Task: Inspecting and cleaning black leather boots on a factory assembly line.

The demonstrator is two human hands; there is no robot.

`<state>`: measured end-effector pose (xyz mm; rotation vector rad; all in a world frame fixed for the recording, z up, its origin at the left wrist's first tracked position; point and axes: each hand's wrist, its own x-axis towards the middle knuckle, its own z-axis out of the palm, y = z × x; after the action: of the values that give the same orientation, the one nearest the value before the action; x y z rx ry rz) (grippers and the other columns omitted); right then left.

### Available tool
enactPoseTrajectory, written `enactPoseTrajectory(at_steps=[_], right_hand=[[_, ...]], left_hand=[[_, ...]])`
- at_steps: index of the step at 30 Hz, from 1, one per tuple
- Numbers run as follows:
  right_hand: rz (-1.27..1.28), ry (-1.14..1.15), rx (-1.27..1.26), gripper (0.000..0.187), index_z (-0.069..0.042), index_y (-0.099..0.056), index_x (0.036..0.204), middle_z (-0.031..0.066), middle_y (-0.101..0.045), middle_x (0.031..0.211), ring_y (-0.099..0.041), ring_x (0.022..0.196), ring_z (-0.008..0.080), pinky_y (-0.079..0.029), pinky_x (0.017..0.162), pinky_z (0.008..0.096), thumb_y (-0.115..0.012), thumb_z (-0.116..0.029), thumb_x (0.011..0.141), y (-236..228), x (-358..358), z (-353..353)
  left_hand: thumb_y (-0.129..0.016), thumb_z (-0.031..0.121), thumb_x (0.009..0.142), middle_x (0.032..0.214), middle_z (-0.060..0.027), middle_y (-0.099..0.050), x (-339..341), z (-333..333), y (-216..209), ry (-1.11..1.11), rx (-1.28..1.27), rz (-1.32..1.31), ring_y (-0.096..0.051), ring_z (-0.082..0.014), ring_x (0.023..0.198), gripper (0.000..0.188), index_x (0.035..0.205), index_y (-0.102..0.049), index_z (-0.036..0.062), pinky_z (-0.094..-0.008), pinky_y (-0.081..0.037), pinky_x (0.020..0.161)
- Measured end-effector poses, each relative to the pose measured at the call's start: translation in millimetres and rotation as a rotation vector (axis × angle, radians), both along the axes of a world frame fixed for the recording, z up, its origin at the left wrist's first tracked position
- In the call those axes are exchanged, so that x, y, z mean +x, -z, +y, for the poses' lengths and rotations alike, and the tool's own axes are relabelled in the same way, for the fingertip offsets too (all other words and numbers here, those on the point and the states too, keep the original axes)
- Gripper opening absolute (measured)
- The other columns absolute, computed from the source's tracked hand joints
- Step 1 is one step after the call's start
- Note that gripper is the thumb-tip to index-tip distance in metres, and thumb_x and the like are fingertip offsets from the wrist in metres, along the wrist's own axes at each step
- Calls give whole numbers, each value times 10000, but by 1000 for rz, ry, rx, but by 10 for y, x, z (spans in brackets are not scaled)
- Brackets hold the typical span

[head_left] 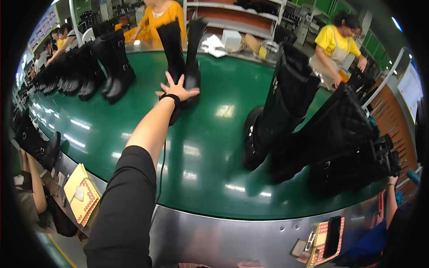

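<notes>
My left hand (178,90) stretches out over the green surface with its fingers spread. It is at the lower part of a pair of tall black boots (191,67) standing upright; whether the fingers press on them I cannot tell. A dark band (175,102) circles my left wrist, and a thin black cord (161,169) hangs down from it. My right hand is out of view. To the right stands a tall black buckled boot (281,105), with a quilted black boot (335,125) leaning beside it.
A long row of black boots (117,67) lines the green belt (214,178) at the left. Yellow cards (82,194) and a phone (333,236) lie along the metal edge (223,241). People in yellow (333,42) work across the belt; others sit at both sides.
</notes>
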<state>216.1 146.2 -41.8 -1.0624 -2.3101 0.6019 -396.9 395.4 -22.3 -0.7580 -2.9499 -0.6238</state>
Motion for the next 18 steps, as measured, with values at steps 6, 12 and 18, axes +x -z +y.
enactPoseTrajectory(at_steps=[6,12,18], right_hand=[[-213,7,-76,239,-88,-698,925,98,-678,862,-620,794,315,-476,748,419,-794,-50,709,99,68,-25],[-11,-8,-7,239,-93,-689,922,96,-685,884,-624,809,303,-485,752,418,-796,-53,712,-47,-20,9],[11,-15,14,213,-107,-689,958,76,-682,902,-620,795,274,-477,734,404,-773,-106,762,-162,-46,12]], left_hand=[[-570,735,807,1651,-167,105,-69,57,419,17,-80,164,-133,-537,1454,856,1524,-382,306,-713,-176,1109],[-616,578,872,1656,-167,-29,360,-296,277,115,-256,38,-61,-447,1503,857,1573,-251,244,-714,-137,1129],[-583,515,913,1626,-159,-200,1043,-774,-230,490,-634,-218,-167,-385,1494,658,1461,-478,167,-700,-148,1137]])
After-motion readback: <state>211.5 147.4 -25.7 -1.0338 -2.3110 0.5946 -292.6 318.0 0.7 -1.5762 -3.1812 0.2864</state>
